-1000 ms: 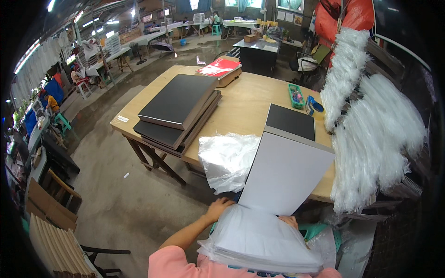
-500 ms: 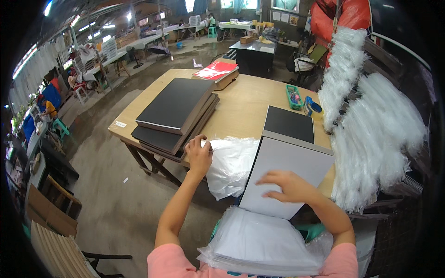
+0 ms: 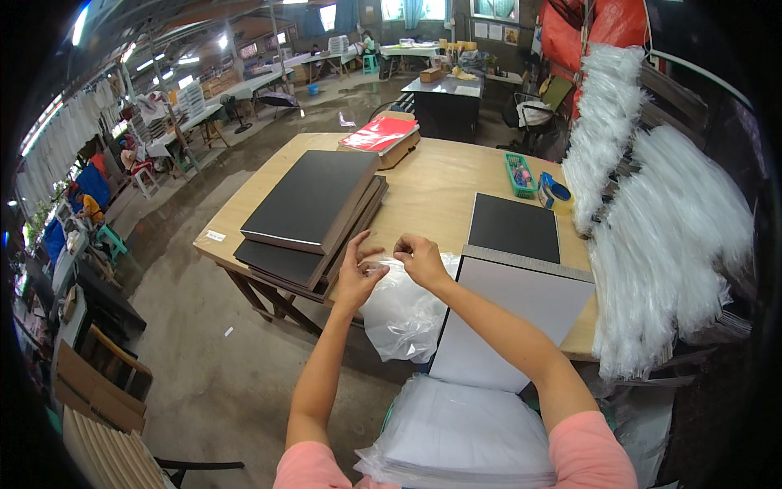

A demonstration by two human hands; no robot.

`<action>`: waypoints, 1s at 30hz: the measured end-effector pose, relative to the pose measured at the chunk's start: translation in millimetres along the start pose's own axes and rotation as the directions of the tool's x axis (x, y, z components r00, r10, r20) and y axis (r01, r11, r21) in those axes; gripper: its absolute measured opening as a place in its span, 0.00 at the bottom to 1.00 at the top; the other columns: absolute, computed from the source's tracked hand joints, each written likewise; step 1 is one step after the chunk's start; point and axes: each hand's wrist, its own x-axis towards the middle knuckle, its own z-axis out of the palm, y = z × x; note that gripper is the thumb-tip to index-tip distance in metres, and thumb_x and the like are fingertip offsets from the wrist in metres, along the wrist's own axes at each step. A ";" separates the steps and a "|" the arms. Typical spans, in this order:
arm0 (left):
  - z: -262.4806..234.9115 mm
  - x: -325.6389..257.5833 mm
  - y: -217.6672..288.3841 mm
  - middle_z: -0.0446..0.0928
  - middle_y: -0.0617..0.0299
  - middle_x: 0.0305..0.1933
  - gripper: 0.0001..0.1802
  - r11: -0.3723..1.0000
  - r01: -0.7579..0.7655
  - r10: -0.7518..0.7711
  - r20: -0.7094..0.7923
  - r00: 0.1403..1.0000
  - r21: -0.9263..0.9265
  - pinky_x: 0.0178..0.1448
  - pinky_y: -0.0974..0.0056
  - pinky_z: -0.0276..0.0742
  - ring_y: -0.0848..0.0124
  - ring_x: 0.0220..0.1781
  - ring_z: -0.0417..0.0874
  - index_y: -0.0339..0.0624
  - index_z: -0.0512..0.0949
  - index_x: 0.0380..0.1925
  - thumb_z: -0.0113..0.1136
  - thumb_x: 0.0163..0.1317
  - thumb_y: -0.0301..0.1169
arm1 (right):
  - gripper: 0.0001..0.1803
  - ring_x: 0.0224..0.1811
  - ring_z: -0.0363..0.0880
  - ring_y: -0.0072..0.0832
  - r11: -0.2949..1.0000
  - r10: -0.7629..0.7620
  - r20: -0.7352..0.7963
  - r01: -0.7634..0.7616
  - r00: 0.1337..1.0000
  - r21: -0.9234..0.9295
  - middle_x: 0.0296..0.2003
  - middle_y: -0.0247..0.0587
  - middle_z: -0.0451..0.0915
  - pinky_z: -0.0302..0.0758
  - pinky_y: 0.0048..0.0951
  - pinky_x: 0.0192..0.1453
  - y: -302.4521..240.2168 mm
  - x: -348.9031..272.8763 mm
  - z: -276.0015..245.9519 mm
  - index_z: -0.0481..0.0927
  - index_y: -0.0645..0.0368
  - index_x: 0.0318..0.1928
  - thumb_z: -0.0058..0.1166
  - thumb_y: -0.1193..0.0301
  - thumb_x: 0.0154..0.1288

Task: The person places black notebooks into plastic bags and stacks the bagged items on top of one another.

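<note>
Swinging over from the white sheet, the right hand is joining the left hand at the plastic bag just right of the black stack, turning both to the bag, right fingers bunching together, left curving apart, any grip on film indiscernible.

Left hand, right hand, at clear plastic
</note>
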 end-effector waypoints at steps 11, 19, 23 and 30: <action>2.4 7.4 -9.9 0.75 0.67 0.23 0.28 0.996 0.094 -0.094 0.018 0.995 -0.004 0.32 0.76 0.71 0.81 0.27 0.75 0.39 0.71 0.54 0.66 0.50 0.20 | 0.05 0.34 0.79 0.41 0.998 -0.054 -0.230 0.049 0.972 -0.027 0.28 0.49 0.81 0.73 0.37 0.40 -2.2 -11.5 5.6 0.82 0.63 0.30 0.58 0.78 0.50; 3.2 12.3 -55.3 0.71 0.68 0.28 0.21 0.992 -0.075 0.064 0.102 0.993 0.102 0.32 0.69 0.67 0.78 0.28 0.69 0.41 0.78 0.46 0.66 0.54 0.38 | 0.04 0.37 0.75 0.41 0.952 -0.269 -0.498 0.149 0.824 -0.267 0.27 0.44 0.80 0.71 0.37 0.44 -8.6 -15.2 13.9 0.83 0.57 0.30 0.58 0.75 0.51; 7.5 1.2 -78.6 0.78 0.60 0.44 0.31 0.544 0.827 -0.553 0.681 0.480 -0.142 0.49 0.65 0.74 0.70 0.44 0.78 0.42 0.71 0.54 0.45 0.66 0.57 | 0.08 0.38 0.75 0.44 0.890 -0.306 -0.346 0.138 0.887 -0.434 0.29 0.49 0.80 0.70 0.40 0.44 -9.5 -20.2 21.9 0.79 0.60 0.31 0.53 0.68 0.58; -48.8 -19.4 40.6 0.78 0.58 0.45 0.29 0.805 0.544 0.194 0.971 0.138 -0.238 0.51 0.60 0.71 0.67 0.45 0.75 0.33 0.75 0.45 0.48 0.66 0.53 | 0.17 0.42 0.79 0.31 0.922 -0.335 0.940 -0.187 0.058 0.340 0.38 0.47 0.81 0.74 0.34 0.50 -33.3 -99.9 -76.2 0.80 0.65 0.42 0.49 0.63 0.67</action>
